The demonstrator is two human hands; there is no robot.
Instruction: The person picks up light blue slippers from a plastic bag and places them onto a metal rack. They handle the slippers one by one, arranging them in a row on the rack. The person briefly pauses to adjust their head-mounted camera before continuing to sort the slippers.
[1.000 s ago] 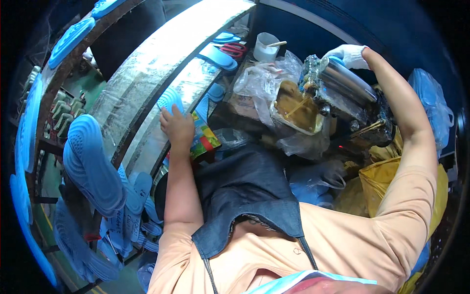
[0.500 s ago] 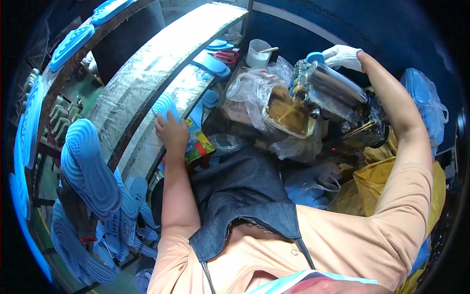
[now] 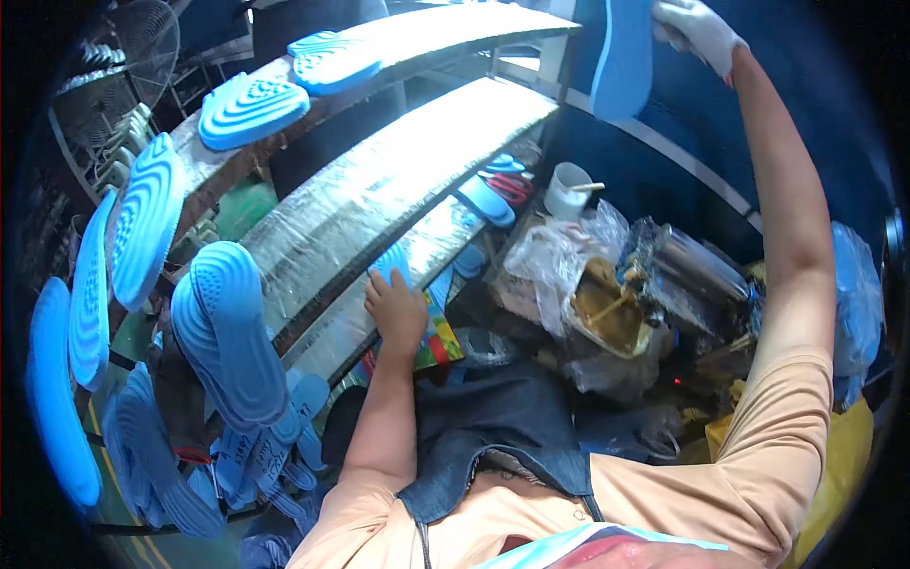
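High at the upper right, my gloved right hand (image 3: pixel 700 30) grips a long blue insole (image 3: pixel 623 71) by its edge, and the insole hangs upright beside the fingers. On the lower shelf my bare left hand (image 3: pixel 396 311) is closed over a second blue insole (image 3: pixel 390 257). Only the dotted end of that one shows past my fingers. Beside this hand lies a colourful box (image 3: pixel 438 339). Below the raised hand stands a machine with a shiny metal roller (image 3: pixel 703 264), and a tray of brown glue (image 3: pixel 607 308) sits at its left.
Blue insoles (image 3: pixel 252 111) line the upper curved shelf (image 3: pixel 455 27), and stacked ones (image 3: pixel 227 332) stand at the left. A bare middle shelf (image 3: pixel 408 171) runs between. Red-handled scissors (image 3: pixel 512 188), a white cup with a stick (image 3: pixel 567 192) and plastic bags (image 3: pixel 559 261) lie farther back.
My right hand has lifted the insole from the roller up and away from the machine. My left hand stays on its insole. The view has shifted, showing more of the upper shelf.
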